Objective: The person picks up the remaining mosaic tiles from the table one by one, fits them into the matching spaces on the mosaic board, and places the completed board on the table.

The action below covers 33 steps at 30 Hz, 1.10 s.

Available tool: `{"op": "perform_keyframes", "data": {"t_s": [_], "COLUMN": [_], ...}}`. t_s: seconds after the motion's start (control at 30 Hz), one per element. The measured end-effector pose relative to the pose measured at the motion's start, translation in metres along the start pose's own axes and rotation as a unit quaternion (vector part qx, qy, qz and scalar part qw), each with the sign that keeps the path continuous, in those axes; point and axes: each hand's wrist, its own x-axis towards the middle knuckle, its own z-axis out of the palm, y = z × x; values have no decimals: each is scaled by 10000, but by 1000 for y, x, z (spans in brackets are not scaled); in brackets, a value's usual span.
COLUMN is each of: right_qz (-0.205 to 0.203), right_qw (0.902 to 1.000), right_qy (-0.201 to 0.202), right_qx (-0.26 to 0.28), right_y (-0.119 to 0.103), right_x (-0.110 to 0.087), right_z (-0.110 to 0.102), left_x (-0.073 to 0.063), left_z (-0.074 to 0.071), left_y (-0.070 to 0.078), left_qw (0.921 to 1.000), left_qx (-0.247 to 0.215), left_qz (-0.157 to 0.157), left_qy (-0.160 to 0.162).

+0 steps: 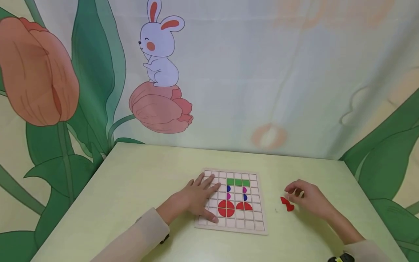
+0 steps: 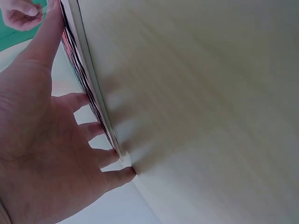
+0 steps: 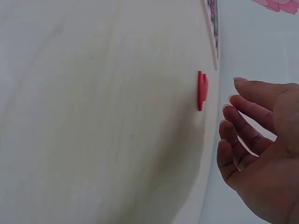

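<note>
A square wooden grid board (image 1: 245, 225) lies on the table. On it are a row of green squares (image 1: 238, 182), small blue and magenta half-round pieces (image 1: 244, 190), a full red circle (image 1: 226, 209) and a red half circle (image 1: 244, 206) made of quarter pieces. My left hand (image 1: 200, 198) rests with fingers spread on the board's left side; the left wrist view shows its fingertips along the edge. Loose red pieces (image 1: 287, 204) lie right of the board, partly overlapping. Just above them hovers my right hand (image 1: 309, 199), fingers loosely bent, holding nothing in the right wrist view.
The pale yellow table (image 1: 147, 174) reaches back to a curtain (image 1: 229, 72) printed with a rabbit and tulips. A tiny light scrap (image 1: 276, 210) lies between the board and the red pieces.
</note>
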Motion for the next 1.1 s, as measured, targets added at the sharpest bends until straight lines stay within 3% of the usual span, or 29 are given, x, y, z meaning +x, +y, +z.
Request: {"op": "perform_keyframes", "data": {"t_s": [0.13, 0.37, 0.57, 1.1], "right_qz": [-26, -83, 12, 189], "right_qw": [9998, 9995, 9996, 9996], "right_qy": [-173, -196, -66, -170], "right_qx": [84, -225, -289, -139], "right_y": [3, -3, -7, -1], "right_x": [1, 2, -1, 2], "right_z": [7, 19, 20, 24], "left_x": [-2, -7, -6, -1], "left_z": [-2, -5, -8, -7], "left_y": [-1, -3, -1, 3], "left_qw": [10000, 10000, 10000, 9999], "left_qx": [12, 40, -54, -21], "left_qz": [-1, -60, 19, -19], "left_qy": [-1, -53, -7, -140]}}
